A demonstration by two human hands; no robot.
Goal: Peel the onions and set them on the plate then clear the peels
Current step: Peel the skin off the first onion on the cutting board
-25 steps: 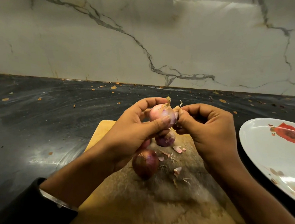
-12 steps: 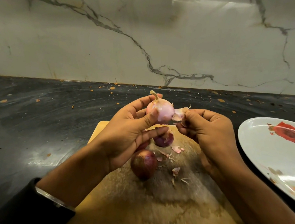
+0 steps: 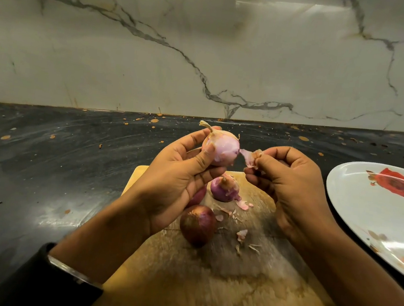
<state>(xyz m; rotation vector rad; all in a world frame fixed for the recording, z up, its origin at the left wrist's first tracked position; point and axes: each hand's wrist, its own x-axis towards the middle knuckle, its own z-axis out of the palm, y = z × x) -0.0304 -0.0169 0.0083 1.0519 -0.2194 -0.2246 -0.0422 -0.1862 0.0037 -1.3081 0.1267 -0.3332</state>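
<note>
Left arm: black sleeve (image 3: 37,282), silver bangle (image 3: 74,273) at cuff. Right forearm bare.

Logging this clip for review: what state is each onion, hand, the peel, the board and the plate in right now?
Held onion: mostly peeled, stem on, gripped by left hand.
Peel strip: pinched by right hand, next to the held onion.
Partly peeled onion: resting on board.
Unpeeled onion: resting on board, skin intact.
Cutting board: littered with peel scraps.
Plate: no onions visible on it.

Dim, warm light, soft focus throughout.
Glare streaked the dark counter (image 3: 44,160) and plate (image 3: 374,222); the wall (image 3: 207,52) bowed at the edges, and the near cutting board (image 3: 205,291) was smeared.
</note>
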